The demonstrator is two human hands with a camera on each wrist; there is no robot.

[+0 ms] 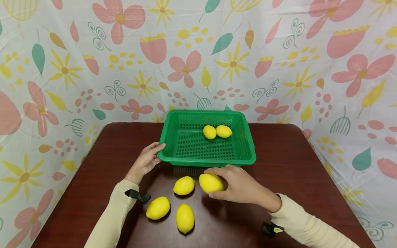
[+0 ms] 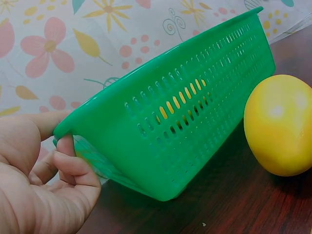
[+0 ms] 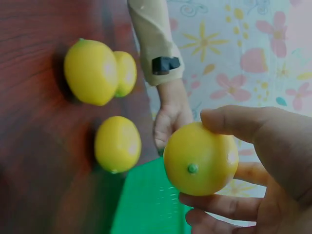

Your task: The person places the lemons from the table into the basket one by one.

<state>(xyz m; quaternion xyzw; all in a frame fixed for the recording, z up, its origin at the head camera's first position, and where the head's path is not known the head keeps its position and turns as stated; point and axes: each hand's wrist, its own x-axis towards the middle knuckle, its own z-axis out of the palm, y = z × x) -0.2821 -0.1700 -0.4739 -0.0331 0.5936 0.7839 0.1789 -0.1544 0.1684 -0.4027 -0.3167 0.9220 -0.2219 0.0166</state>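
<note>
"Green plastic with many small slots, is it the basket [image 1: 198, 148]?"

"Yes, rectangular, on the glossy brown table [image 1: 279, 155], before a flowered cloth [image 1: 186, 34]. Two smooth yellow lemons [image 1: 209, 132] lie inside, close together."

"And outside?"

"Three lemons [image 1: 185, 218] lie in front, apart. The basket's near wall stands between them and the inside pair."

"The hands?"

"Left hand [image 1: 146, 160] pinches the basket's rim near its front left corner; right hand [image 1: 240, 184] curls thumb and fingers round another lemon [image 1: 211, 183], just before the basket."

A dark reddish-brown table [image 1: 279, 148] carries a green basket [image 1: 204, 161] and, nearer the camera, three yellow lemons [image 1: 185, 218].
</note>
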